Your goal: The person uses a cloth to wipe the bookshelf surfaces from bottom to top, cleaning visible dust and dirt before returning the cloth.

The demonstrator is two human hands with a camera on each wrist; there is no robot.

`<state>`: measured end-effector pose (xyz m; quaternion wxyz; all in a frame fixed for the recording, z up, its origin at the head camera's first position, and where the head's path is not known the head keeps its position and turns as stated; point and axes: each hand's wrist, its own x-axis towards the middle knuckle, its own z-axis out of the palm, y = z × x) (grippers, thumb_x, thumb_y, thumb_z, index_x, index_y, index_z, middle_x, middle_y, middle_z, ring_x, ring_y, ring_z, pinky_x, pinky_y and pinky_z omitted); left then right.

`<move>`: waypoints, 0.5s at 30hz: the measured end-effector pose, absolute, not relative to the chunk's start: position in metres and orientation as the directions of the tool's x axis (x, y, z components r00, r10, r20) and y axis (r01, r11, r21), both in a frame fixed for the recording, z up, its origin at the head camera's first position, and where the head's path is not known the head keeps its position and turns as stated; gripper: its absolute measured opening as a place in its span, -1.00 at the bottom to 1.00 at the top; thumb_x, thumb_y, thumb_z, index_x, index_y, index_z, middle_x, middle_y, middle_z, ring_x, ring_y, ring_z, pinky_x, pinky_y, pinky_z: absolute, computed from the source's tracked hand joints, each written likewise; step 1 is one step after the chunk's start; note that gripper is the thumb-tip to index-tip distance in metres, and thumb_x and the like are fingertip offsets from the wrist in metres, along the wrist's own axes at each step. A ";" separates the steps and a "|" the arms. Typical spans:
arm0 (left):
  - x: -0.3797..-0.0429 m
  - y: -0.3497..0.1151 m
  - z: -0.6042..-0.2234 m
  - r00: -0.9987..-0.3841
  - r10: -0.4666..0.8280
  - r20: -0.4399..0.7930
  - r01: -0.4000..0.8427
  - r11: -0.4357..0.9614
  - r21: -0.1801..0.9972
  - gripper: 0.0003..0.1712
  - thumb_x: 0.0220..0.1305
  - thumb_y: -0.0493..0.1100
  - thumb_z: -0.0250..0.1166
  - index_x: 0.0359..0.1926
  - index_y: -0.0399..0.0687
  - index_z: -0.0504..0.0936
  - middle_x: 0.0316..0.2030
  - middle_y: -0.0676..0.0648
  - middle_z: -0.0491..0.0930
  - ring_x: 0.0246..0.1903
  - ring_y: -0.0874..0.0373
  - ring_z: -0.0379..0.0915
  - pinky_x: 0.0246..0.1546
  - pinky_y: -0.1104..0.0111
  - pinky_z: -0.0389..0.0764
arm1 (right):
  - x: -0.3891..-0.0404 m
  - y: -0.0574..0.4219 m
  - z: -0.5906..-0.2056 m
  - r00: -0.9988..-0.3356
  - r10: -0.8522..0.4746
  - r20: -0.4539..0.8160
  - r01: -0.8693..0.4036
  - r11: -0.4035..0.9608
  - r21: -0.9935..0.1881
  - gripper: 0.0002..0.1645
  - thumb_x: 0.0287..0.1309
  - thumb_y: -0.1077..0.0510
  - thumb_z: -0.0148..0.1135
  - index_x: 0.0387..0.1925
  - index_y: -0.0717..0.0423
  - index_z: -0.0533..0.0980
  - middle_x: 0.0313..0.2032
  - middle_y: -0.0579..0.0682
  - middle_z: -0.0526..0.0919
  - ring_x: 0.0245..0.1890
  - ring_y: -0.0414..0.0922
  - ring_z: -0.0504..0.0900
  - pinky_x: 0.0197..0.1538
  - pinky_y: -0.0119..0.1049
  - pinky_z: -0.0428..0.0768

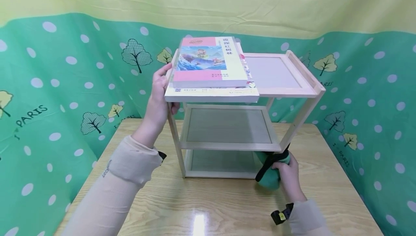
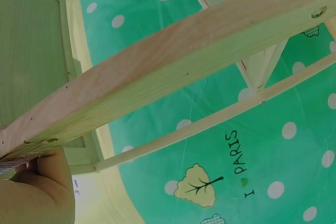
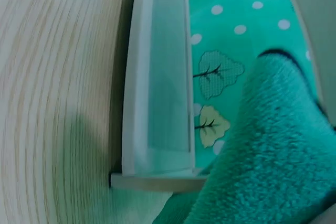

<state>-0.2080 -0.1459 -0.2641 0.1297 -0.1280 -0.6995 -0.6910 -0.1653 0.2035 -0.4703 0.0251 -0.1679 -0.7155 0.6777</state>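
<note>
A pale wooden three-tier shelf rack (image 1: 303,95) stands on the table. My left hand (image 1: 158,93) grips the left end of its top tier, beside two stacked books. The upper book (image 1: 211,59) is pink and cream with a seascape picture; the lower book (image 1: 214,97) is larger and white-edged. In the left wrist view, the hand (image 2: 47,187) shows at the end of a wooden post. Low at the rack's right front, my right hand (image 1: 289,176) holds a fuzzy green item (image 1: 270,178) with a black band, partly inside the bottom tier. The right wrist view shows its plush surface (image 3: 262,156) close up.
The middle tier (image 1: 227,124) lies above the bottom tier (image 1: 224,162), both framed panels. The rack's right front post (image 1: 297,124) rises next to the right hand. Beneath is a wood-grain table (image 1: 169,207); a green dotted curtain (image 1: 81,84) hangs behind and at both sides.
</note>
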 end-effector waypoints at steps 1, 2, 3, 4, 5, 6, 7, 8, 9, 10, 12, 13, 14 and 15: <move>-0.208 -0.146 -0.264 -0.934 -0.001 0.358 0.358 0.013 0.934 -0.36 0.36 0.04 -0.32 0.45 0.12 0.07 -0.66 0.08 0.43 -0.78 0.24 0.18 -0.75 0.45 0.28 | -0.164 0.202 -0.470 -0.939 0.285 -0.194 0.208 0.019 -0.978 -0.19 0.01 0.49 0.03 0.37 0.11 0.26 0.04 -0.23 0.42 0.01 -0.22 0.39 0.00 -0.45 0.44; -0.208 -0.146 -0.264 -0.933 -0.003 0.359 0.359 0.015 0.933 -0.36 0.36 0.04 -0.32 0.45 0.11 0.07 -0.66 0.08 0.43 -0.77 0.24 0.18 -0.76 0.45 0.28 | -0.162 0.201 -0.470 -0.934 0.299 -0.197 0.209 0.009 -0.978 -0.23 0.04 0.48 0.04 0.35 0.10 0.28 0.06 -0.22 0.41 0.01 -0.21 0.38 0.01 -0.43 0.43; -0.209 -0.146 -0.265 -0.933 -0.005 0.359 0.359 0.016 0.933 -0.35 0.36 0.03 -0.32 0.45 0.11 0.07 -0.66 0.09 0.42 -0.77 0.24 0.18 -0.75 0.45 0.28 | -0.161 0.200 -0.470 -0.930 0.311 -0.197 0.208 0.002 -0.978 -0.26 0.06 0.46 0.05 0.33 0.08 0.29 0.07 -0.21 0.40 0.02 -0.20 0.38 0.01 -0.43 0.43; -0.209 -0.146 -0.265 -0.933 -0.005 0.359 0.359 0.016 0.933 -0.35 0.35 0.03 -0.32 0.45 0.11 0.07 -0.66 0.09 0.42 -0.77 0.23 0.18 -0.75 0.45 0.28 | -0.159 0.199 -0.470 -0.927 0.323 -0.193 0.205 0.002 -0.979 -0.29 0.09 0.44 0.06 0.31 0.07 0.30 0.07 -0.19 0.39 0.03 -0.20 0.37 0.01 -0.42 0.43; -0.209 -0.146 -0.265 -0.933 -0.004 0.360 0.360 0.015 0.933 -0.35 0.35 0.03 -0.32 0.45 0.11 0.07 -0.66 0.09 0.42 -0.77 0.23 0.18 -0.75 0.44 0.28 | -0.158 0.198 -0.470 -0.924 0.332 -0.188 0.201 0.004 -0.980 -0.33 0.12 0.42 0.07 0.29 0.04 0.31 0.08 -0.19 0.39 0.03 -0.20 0.36 0.01 -0.42 0.42; -0.209 -0.146 -0.265 -0.933 -0.003 0.360 0.360 0.013 0.933 -0.35 0.35 0.04 -0.32 0.45 0.11 0.07 -0.66 0.09 0.42 -0.77 0.23 0.18 -0.75 0.44 0.28 | -0.156 0.197 -0.470 -0.921 0.345 -0.182 0.194 0.001 -0.981 -0.37 0.13 0.40 0.09 0.26 0.02 0.33 0.08 -0.18 0.39 0.03 -0.20 0.37 0.00 -0.42 0.42; -0.209 -0.146 -0.265 -0.933 -0.002 0.360 0.360 0.012 0.933 -0.35 0.35 0.04 -0.32 0.45 0.11 0.07 -0.66 0.09 0.43 -0.77 0.23 0.18 -0.75 0.44 0.28 | -0.155 0.196 -0.471 -0.918 0.356 -0.176 0.187 -0.003 -0.982 -0.41 0.15 0.38 0.11 0.23 0.02 0.34 0.08 -0.18 0.39 0.02 -0.20 0.37 -0.01 -0.43 0.43; -0.209 -0.146 -0.265 -0.933 -0.002 0.360 0.360 0.013 0.933 -0.35 0.35 0.05 -0.31 0.45 0.12 0.07 -0.65 0.09 0.43 -0.76 0.23 0.18 -0.75 0.44 0.28 | -0.153 0.195 -0.471 -0.914 0.368 -0.170 0.182 -0.003 -0.983 -0.45 0.18 0.37 0.12 0.20 0.02 0.35 0.07 -0.17 0.39 0.01 -0.20 0.38 -0.02 -0.44 0.44; -0.209 -0.146 -0.265 -0.933 0.000 0.359 0.359 0.014 0.933 -0.35 0.35 0.05 -0.31 0.45 0.12 0.07 -0.64 0.09 0.44 -0.76 0.23 0.18 -0.74 0.44 0.29 | -0.151 0.194 -0.471 -0.911 0.380 -0.164 0.176 -0.001 -0.984 -0.49 0.19 0.35 0.14 0.17 0.00 0.36 0.05 -0.17 0.41 0.00 -0.21 0.39 -0.04 -0.46 0.46; -0.208 -0.146 -0.266 -0.933 0.003 0.359 0.359 0.016 0.933 -0.35 0.36 0.05 -0.31 0.45 0.12 0.07 -0.62 0.08 0.44 -0.76 0.23 0.19 -0.74 0.44 0.29 | -0.149 0.194 -0.471 -0.908 0.389 -0.156 0.169 -0.002 -0.986 -0.52 0.21 0.33 0.16 0.15 0.00 0.37 0.04 -0.17 0.42 -0.02 -0.22 0.40 -0.06 -0.48 0.46; -0.209 -0.147 -0.266 -0.933 0.010 0.359 0.359 0.021 0.933 -0.35 0.36 0.06 -0.31 0.46 0.12 0.06 -0.59 0.06 0.45 -0.75 0.22 0.19 -0.73 0.44 0.30 | -0.146 0.192 -0.472 -0.902 0.411 -0.133 0.134 -0.026 -0.991 -0.56 0.21 0.33 0.20 0.11 0.03 0.39 0.00 -0.18 0.45 -0.04 -0.24 0.43 -0.08 -0.50 0.48; -0.209 -0.148 -0.266 -0.933 0.012 0.359 0.360 0.025 0.933 -0.35 0.37 0.06 -0.31 0.46 0.12 0.06 -0.57 0.05 0.45 -0.74 0.22 0.19 -0.73 0.44 0.31 | -0.145 0.192 -0.472 -0.898 0.423 -0.119 0.115 -0.036 -0.993 -0.57 0.21 0.33 0.22 0.10 0.05 0.41 -0.02 -0.19 0.47 -0.05 -0.24 0.45 -0.08 -0.51 0.49; -0.209 -0.148 -0.266 -0.933 0.013 0.360 0.360 0.028 0.933 -0.35 0.37 0.07 -0.31 0.46 0.12 0.06 -0.55 0.04 0.46 -0.74 0.22 0.19 -0.73 0.45 0.31 | -0.144 0.191 -0.472 -0.894 0.436 -0.106 0.096 -0.046 -0.994 -0.59 0.21 0.33 0.23 0.08 0.06 0.42 -0.03 -0.20 0.49 -0.06 -0.25 0.46 -0.09 -0.52 0.49; -0.208 -0.148 -0.266 -0.933 0.015 0.361 0.361 0.031 0.932 -0.34 0.37 0.07 -0.32 0.46 0.12 0.06 -0.54 0.03 0.46 -0.73 0.22 0.19 -0.72 0.45 0.32 | -0.143 0.190 -0.472 -0.889 0.448 -0.090 0.071 -0.058 -0.996 -0.60 0.21 0.33 0.24 0.07 0.09 0.43 -0.05 -0.20 0.50 -0.07 -0.25 0.47 -0.09 -0.52 0.50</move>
